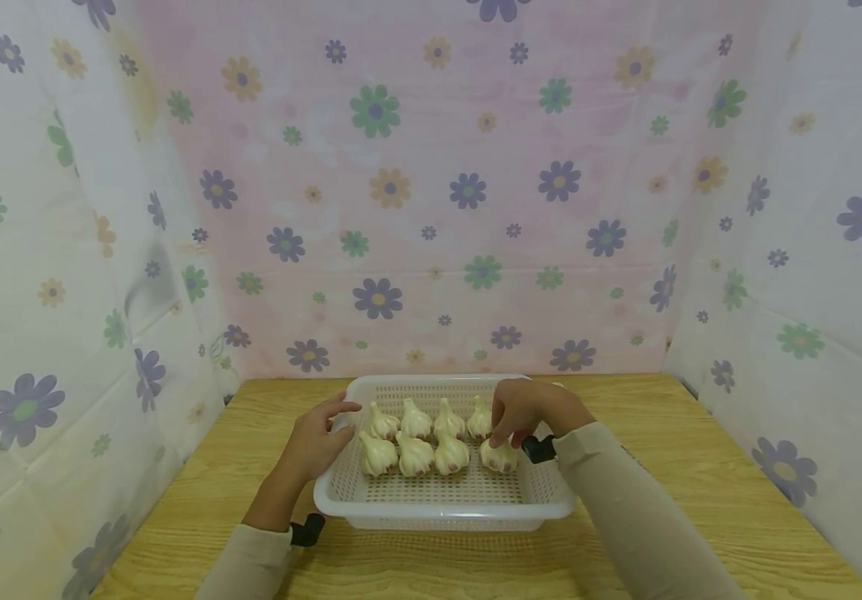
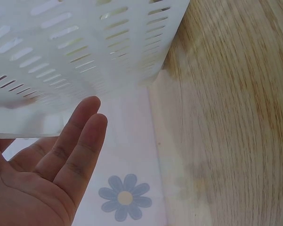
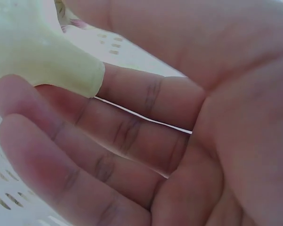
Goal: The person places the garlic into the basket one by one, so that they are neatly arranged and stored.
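Observation:
A white plastic basket point(image 1: 442, 510) with slotted walls holds several pale garlic bulbs point(image 1: 416, 457) in two rows, stems pointing away from me. My right hand point(image 1: 528, 412) reaches in from the right and pinches a garlic bulb point(image 1: 500, 458) at the right end of the front row. Close up in the right wrist view, the bulb's cut stem point(image 3: 80, 70) lies between thumb and fingers. At the basket's left rim is my left hand point(image 1: 314, 442), its fingers loosely extended; in the left wrist view two fingers point(image 2: 82, 146) lie along the outer wall point(image 2: 94, 52).
The basket stands on a wood-grain table point(image 1: 251, 467). Flower-printed cloth point(image 1: 431, 208) hangs behind the table and along both sides. Black pieces point(image 1: 307, 530) sit at both wrists, beside the light sleeves point(image 1: 641, 517).

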`<action>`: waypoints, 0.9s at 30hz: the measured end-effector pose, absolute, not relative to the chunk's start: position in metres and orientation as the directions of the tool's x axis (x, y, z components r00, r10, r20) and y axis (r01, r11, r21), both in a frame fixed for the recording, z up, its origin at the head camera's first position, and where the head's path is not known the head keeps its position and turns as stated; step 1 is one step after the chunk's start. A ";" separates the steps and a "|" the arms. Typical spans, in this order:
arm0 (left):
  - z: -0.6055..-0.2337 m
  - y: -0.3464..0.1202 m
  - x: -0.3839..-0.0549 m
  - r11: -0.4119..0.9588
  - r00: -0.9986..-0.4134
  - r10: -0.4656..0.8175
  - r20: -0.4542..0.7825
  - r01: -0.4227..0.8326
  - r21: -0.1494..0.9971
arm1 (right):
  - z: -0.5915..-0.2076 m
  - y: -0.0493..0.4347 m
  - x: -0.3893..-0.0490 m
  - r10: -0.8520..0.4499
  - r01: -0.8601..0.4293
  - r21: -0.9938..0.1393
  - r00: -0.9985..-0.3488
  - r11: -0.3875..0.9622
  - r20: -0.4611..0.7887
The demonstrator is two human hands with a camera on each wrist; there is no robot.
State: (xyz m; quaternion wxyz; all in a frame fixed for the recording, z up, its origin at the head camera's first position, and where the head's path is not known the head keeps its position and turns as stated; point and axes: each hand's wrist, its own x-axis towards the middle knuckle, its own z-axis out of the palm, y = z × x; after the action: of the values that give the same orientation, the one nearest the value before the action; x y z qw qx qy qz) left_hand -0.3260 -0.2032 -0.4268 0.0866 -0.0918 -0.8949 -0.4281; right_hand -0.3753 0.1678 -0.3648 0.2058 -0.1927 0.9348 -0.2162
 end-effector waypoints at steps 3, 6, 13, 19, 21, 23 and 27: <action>-0.427 -0.203 -0.325 0.615 -0.969 0.090 0.229 0.235 0.753 | -0.365 0.169 -0.375 -0.456 -0.269 -0.507 -0.841 0.819 -0.291; -0.427 -0.203 -0.326 0.615 -0.969 0.093 0.229 0.237 0.753 | -0.365 0.169 -0.374 -0.471 -0.285 -0.516 -0.839 0.808 -0.273; -0.428 -0.204 -0.327 0.614 -0.969 0.090 0.229 0.235 0.754 | -0.367 0.167 -0.374 -0.512 -0.376 -0.479 -0.837 0.793 -0.190; -0.428 -0.204 -0.327 0.617 -0.971 0.088 0.224 0.230 0.752 | -0.365 0.169 -0.377 -0.530 -0.403 -0.462 -0.828 0.790 -0.184; -0.428 -0.204 -0.328 0.618 -0.970 0.087 0.228 0.232 0.751 | -0.364 0.168 -0.379 -0.537 -0.412 -0.457 -0.823 0.788 -0.185; -0.428 -0.204 -0.328 0.616 -0.969 0.085 0.230 0.233 0.753 | -0.364 0.167 -0.380 -0.549 -0.423 -0.458 -0.816 0.782 -0.183; -0.428 -0.204 -0.329 0.611 -0.970 0.088 0.226 0.232 0.757 | -0.365 0.165 -0.382 -0.573 -0.446 -0.461 -0.800 0.767 -0.180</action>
State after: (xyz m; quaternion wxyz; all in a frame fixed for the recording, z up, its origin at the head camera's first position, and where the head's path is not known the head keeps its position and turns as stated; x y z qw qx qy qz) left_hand -0.3287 -0.2042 -0.4281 0.0830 -0.0895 -0.8937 -0.4318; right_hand -0.3816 0.1649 -0.3655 0.1570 -0.2747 0.9269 -0.2020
